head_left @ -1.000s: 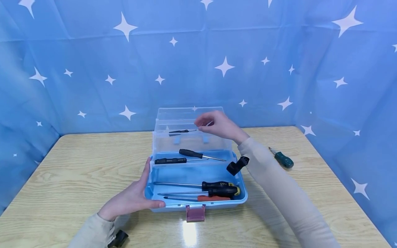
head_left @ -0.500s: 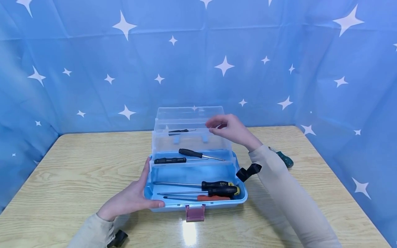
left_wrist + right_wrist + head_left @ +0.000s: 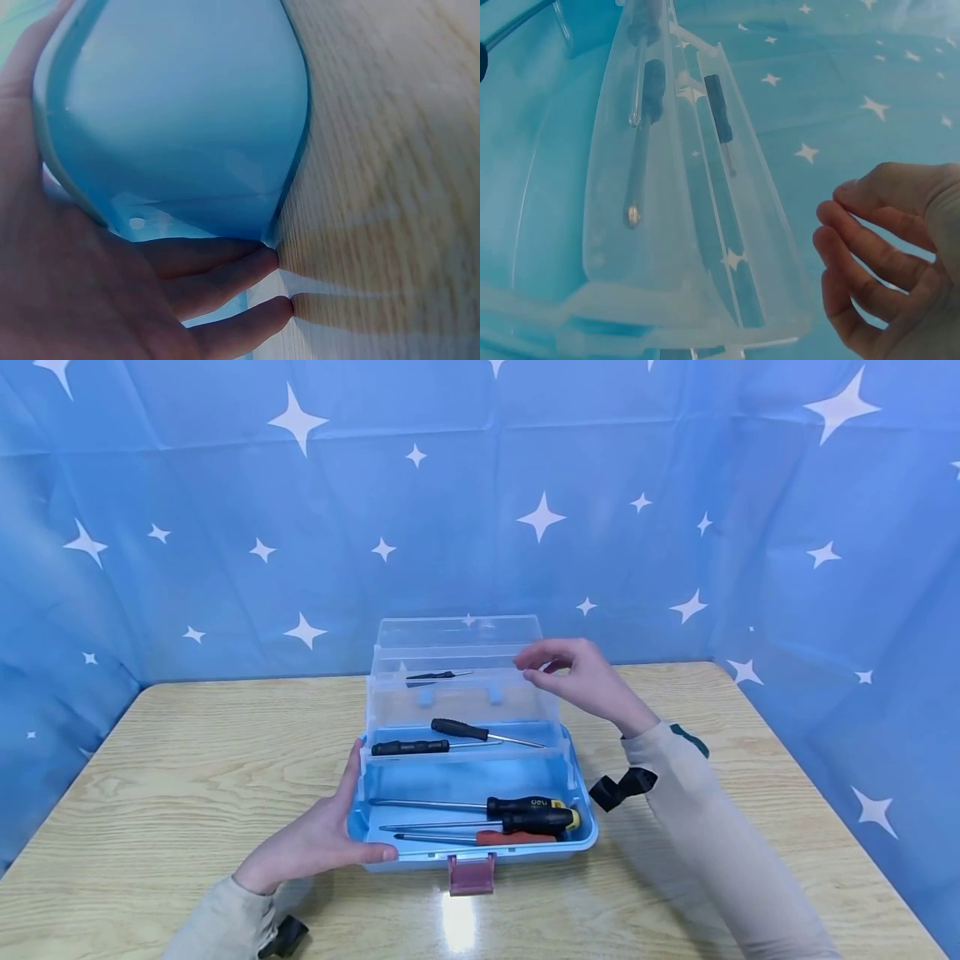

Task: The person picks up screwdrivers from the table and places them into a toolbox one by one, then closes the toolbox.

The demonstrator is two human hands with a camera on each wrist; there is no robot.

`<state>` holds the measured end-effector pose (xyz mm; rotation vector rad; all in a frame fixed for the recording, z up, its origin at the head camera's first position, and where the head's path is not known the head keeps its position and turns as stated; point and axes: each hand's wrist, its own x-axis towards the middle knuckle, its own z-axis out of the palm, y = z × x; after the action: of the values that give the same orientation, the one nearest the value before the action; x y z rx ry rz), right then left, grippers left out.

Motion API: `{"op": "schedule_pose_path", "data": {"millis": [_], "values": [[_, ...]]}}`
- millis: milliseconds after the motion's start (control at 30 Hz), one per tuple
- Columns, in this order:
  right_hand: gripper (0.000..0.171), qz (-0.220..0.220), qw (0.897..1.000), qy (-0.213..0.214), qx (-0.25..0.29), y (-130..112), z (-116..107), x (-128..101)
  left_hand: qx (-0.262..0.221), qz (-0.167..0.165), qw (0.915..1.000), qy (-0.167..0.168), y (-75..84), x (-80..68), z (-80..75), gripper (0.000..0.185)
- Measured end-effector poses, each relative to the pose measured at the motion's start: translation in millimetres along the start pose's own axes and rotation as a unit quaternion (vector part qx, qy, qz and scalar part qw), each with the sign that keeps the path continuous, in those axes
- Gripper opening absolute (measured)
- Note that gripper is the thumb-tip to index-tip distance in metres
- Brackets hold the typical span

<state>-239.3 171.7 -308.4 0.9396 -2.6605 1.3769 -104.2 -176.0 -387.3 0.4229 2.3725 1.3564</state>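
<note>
Only "deli" reads, on the black screwdriver (image 3: 528,806) handle

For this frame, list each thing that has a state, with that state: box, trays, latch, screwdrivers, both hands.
Toolbox: open, trays fanned out.
Lid: raised, upright at the back.
Latch: undone, hanging at the front.
Top tray: holds one small screwdriver.
Middle tray: holds two screwdrivers.
Bottom: three screwdrivers lying flat.
Left hand: holds the box's left front corner.
Right hand: empty, beside the top tray.

Glossy blue plastic toolbox (image 3: 585,839) on a smooth wood-grain table (image 3: 187,777).
</note>
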Motion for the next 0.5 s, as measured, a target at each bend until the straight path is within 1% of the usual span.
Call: {"op": "schedule_pose_path", "data": {"millis": [67, 400, 500], "values": [[0.021, 0.002, 1.000, 0.004, -0.005, 1, -2, -2, -0.004, 0.001, 1.0000, -0.001, 0.0, 0.1, 0.1, 0.130], [0.020, 0.011, 1.000, 0.022, -0.018, 9, -13, -15, 0.009, -0.006, 0.9999, 0.000, 0.2, 0.1, -0.4, 0.129], [0.020, 0.014, 0.999, 0.027, -0.021, 13, -17, -20, 0.010, -0.002, 0.9999, 0.001, 0.3, 0.0, -0.4, 0.130]]}}
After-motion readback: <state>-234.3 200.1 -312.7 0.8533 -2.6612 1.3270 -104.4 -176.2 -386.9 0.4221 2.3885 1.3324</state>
